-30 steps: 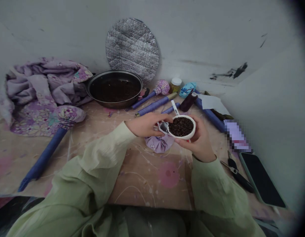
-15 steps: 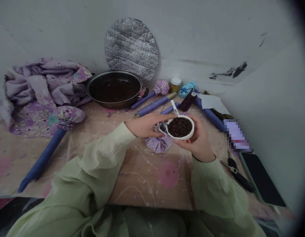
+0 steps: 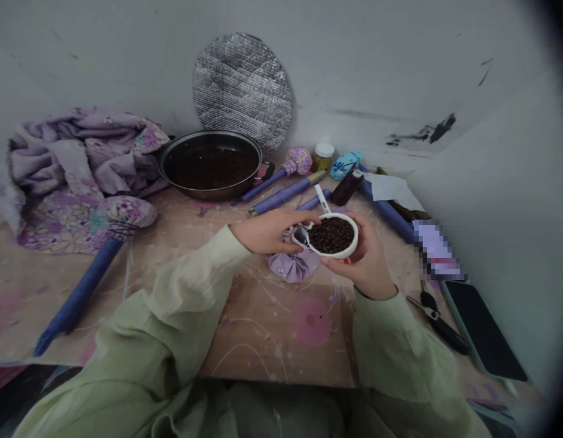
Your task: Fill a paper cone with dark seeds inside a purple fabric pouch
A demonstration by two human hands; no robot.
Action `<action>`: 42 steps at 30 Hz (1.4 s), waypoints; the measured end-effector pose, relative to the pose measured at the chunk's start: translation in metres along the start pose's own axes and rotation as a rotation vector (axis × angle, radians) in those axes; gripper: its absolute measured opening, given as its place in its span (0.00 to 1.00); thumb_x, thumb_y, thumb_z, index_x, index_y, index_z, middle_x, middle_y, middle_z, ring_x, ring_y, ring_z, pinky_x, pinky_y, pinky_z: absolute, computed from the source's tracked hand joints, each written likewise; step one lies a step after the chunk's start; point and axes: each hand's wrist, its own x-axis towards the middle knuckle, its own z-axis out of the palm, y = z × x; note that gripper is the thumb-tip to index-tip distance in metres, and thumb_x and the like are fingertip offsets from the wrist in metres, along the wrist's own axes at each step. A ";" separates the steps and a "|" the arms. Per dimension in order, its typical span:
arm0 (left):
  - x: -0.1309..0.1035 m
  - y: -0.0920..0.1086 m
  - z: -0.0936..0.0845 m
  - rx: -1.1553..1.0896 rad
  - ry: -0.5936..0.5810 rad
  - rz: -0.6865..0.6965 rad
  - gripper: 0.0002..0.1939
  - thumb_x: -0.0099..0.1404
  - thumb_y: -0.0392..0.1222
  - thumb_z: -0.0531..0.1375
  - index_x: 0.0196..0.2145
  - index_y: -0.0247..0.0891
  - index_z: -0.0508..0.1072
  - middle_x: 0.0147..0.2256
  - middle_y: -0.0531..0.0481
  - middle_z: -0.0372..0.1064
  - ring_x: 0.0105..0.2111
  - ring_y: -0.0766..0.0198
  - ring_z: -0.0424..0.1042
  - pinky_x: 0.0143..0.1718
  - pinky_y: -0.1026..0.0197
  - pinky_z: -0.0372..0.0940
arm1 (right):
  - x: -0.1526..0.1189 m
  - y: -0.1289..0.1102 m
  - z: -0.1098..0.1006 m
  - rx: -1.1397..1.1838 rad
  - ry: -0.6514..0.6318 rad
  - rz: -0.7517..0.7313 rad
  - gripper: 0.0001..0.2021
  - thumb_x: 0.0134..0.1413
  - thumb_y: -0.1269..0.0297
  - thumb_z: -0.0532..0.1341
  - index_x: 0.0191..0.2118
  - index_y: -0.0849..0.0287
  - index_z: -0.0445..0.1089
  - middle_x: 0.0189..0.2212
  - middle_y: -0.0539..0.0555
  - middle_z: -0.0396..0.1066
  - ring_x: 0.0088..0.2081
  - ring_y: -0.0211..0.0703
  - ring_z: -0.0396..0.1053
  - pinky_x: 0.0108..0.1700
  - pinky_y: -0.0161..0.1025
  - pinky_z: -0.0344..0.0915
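Observation:
A small white bowl [image 3: 352, 248] heaped with dark brown grains is tilted slightly to the left in my right hand [image 3: 371, 261], whose fingers wrap its right side. My left hand [image 3: 272, 232] curls around the mouth of a gathered purple floral cloth pouch [image 3: 294, 267], in which a greyish funnel-like opening [image 3: 300, 235] shows. The bowl's left rim is right beside that opening. One left fingertip reaches over the rim onto the grains. The lower side of the bowl and part of the pouch are hidden by the hands.
Behind lie a dark pan [image 3: 213, 188], blue-wrapped sticks [image 3: 286, 193], a dark thread spool [image 3: 348, 187], a white-capped jar [image 3: 324, 155] and a white marker [image 3: 322, 199]. On the left are bundled floral cloth [image 3: 81, 158] and a cloth-headed mallet [image 3: 87, 280]. Keys [image 3: 439, 316] and a phone [image 3: 484, 331] lie right.
My left fingertip has moved right, over the bowl's rim onto the grains. The grains look slightly shifted; the bowl and pouch stay almost in place.

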 end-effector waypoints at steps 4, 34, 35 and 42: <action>0.000 0.001 -0.001 -0.030 -0.005 -0.021 0.24 0.57 0.36 0.64 0.51 0.35 0.65 0.49 0.42 0.70 0.49 0.59 0.69 0.51 0.58 0.62 | -0.001 0.000 0.000 0.006 -0.001 -0.006 0.35 0.34 0.64 0.72 0.51 0.52 0.59 0.49 0.55 0.67 0.51 0.50 0.66 0.56 0.51 0.61; 0.000 0.000 -0.001 -0.030 -0.009 -0.024 0.20 0.58 0.39 0.63 0.47 0.39 0.66 0.45 0.46 0.71 0.47 0.58 0.70 0.50 0.57 0.63 | -0.002 0.003 0.000 0.005 0.035 0.002 0.35 0.33 0.64 0.73 0.50 0.53 0.59 0.48 0.56 0.67 0.50 0.50 0.67 0.55 0.51 0.62; -0.001 -0.001 0.000 -0.041 -0.003 -0.024 0.20 0.58 0.40 0.63 0.48 0.39 0.66 0.45 0.46 0.71 0.47 0.58 0.70 0.50 0.57 0.63 | -0.002 0.002 0.000 0.002 0.034 0.002 0.35 0.33 0.64 0.73 0.50 0.53 0.59 0.48 0.56 0.67 0.50 0.50 0.67 0.55 0.51 0.62; -0.001 -0.004 0.001 -0.070 -0.009 0.015 0.32 0.58 0.39 0.64 0.58 0.39 0.60 0.55 0.41 0.65 0.54 0.57 0.66 0.55 0.55 0.59 | -0.001 0.001 0.000 0.006 0.014 -0.019 0.35 0.33 0.66 0.73 0.51 0.53 0.59 0.49 0.56 0.66 0.51 0.50 0.66 0.56 0.51 0.62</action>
